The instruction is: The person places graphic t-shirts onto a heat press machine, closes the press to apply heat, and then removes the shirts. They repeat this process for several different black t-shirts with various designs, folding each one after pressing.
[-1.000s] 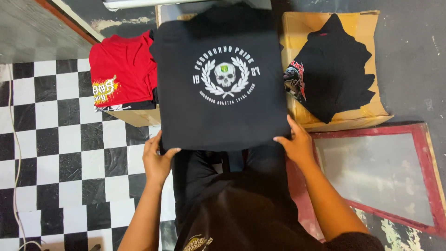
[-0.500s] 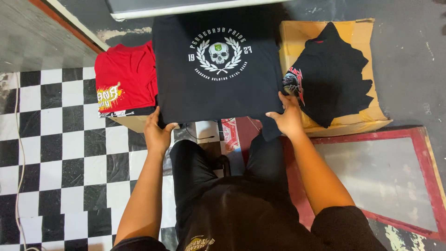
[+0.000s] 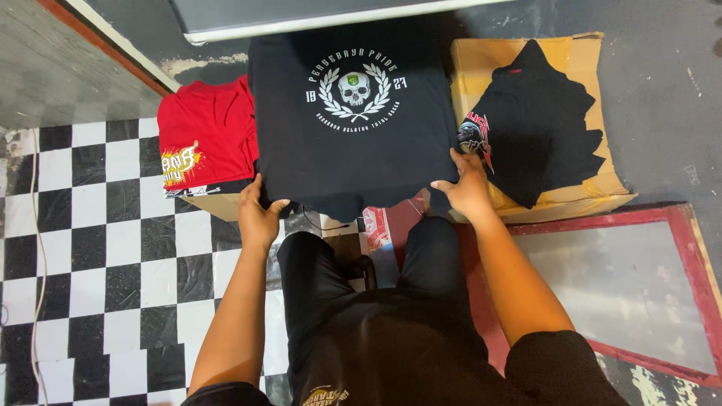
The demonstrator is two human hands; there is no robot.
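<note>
The folded black shirt [image 3: 353, 113] with a white skull-and-wreath print lies flat in the upper middle of the frame, its near corners pinched by the left hand [image 3: 258, 214] at lower left and the right hand [image 3: 468, 188] at lower right, between a red shirt stack [image 3: 207, 139] and a black shirt pile [image 3: 541, 124].

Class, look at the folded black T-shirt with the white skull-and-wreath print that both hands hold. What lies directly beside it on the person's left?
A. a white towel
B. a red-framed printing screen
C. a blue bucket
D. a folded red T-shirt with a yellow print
D: the folded red T-shirt with a yellow print lies against the left edge of the black skull-print T-shirt, which the left hand and right hand grip at its near corners.
</note>
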